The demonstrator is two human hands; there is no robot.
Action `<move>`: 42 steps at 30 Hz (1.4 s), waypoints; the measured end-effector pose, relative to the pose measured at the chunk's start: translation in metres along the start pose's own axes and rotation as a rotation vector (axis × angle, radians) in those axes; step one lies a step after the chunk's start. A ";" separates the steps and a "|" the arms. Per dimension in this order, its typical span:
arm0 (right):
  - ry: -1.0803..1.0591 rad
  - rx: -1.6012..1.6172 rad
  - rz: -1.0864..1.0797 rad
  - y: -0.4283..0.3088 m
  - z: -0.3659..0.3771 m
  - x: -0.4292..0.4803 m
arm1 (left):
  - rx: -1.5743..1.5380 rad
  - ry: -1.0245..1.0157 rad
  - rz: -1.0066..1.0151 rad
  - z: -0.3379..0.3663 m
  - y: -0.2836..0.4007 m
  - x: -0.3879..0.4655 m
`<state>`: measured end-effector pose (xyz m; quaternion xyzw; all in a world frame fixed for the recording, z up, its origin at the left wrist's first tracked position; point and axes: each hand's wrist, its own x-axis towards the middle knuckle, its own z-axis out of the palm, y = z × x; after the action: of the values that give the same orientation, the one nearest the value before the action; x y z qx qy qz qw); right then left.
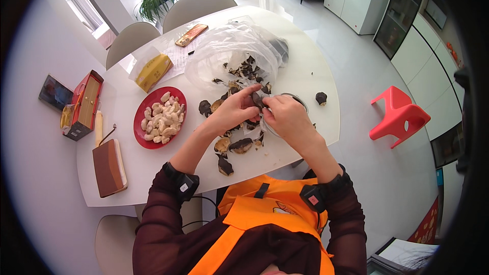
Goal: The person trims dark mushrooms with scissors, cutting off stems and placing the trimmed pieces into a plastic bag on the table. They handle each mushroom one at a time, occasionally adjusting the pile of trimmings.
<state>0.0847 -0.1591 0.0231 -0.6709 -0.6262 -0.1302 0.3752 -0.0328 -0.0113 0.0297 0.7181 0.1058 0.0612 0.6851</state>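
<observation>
Between my hands, above the table (282, 156), is a small dark-shelled piece (258, 99). My left hand (238, 109) holds it from the left, index finger and thumb around it. The fingertips of my right hand (284, 116) pinch its right side. Under and around the hands lie dark, blackened shells (240, 146) with pale insides. More dark shell scraps (246, 69) lie in the mouth of a clear plastic bag (229, 40). A round container (296, 98) is partly hidden behind my right hand. To the left, a red plate (139, 137) holds a pile of pale, peeled pieces (162, 118).
A yellow tissue pack (154, 72) and a phone (191, 35) lie near the bag. At the left are a red box (86, 103), a tablet (55, 92) and a brown notebook (109, 168). One dark piece (321, 98) lies at the right. A red stool (399, 116) stands on the floor.
</observation>
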 end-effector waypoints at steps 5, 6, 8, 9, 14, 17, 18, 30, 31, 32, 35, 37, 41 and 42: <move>-0.015 -0.251 -0.104 -0.004 0.008 -0.003 | 0.019 0.034 0.001 0.006 -0.004 0.002; -0.016 -0.271 -0.113 -0.003 0.010 -0.004 | 0.007 0.049 -0.018 0.006 -0.005 0.002; -0.012 -0.312 -0.154 -0.002 0.012 -0.005 | -0.024 0.064 -0.040 0.007 -0.006 0.001; -0.025 -0.308 -0.164 -0.001 0.013 -0.005 | -0.043 0.064 -0.045 0.008 -0.007 0.001; -0.070 -0.320 -0.211 0.001 0.018 -0.005 | -0.114 0.169 0.017 0.017 -0.009 0.002; -0.018 -0.267 -0.220 0.000 0.021 -0.004 | -0.086 0.178 0.039 0.018 -0.006 0.000; -0.008 -0.257 -0.215 0.000 0.022 -0.003 | -0.072 0.188 0.044 0.017 -0.004 -0.001; 0.110 -0.126 -0.106 0.006 0.017 0.005 | -0.043 0.095 0.051 0.007 0.004 -0.001; 0.081 -0.157 -0.130 0.006 0.015 0.003 | -0.011 0.116 0.025 0.007 0.004 -0.001; 0.053 -0.189 -0.154 0.006 0.014 0.002 | -0.069 0.099 0.038 0.009 0.003 -0.001; 0.022 -0.189 -0.157 0.008 0.012 0.000 | -0.228 0.124 0.002 0.017 -0.001 -0.002; 0.030 -0.112 -0.148 0.010 0.010 -0.001 | -0.344 0.086 0.005 0.019 -0.002 -0.003; 0.101 0.005 -0.112 0.009 0.006 -0.003 | -0.494 0.019 -0.047 0.020 -0.001 -0.004; 0.101 0.038 -0.105 0.008 0.005 -0.004 | -0.468 0.021 -0.050 0.021 -0.001 -0.005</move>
<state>0.0896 -0.1581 0.0142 -0.6225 -0.6431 -0.1717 0.4116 -0.0324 -0.0327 0.0279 0.5362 0.1135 0.0746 0.8331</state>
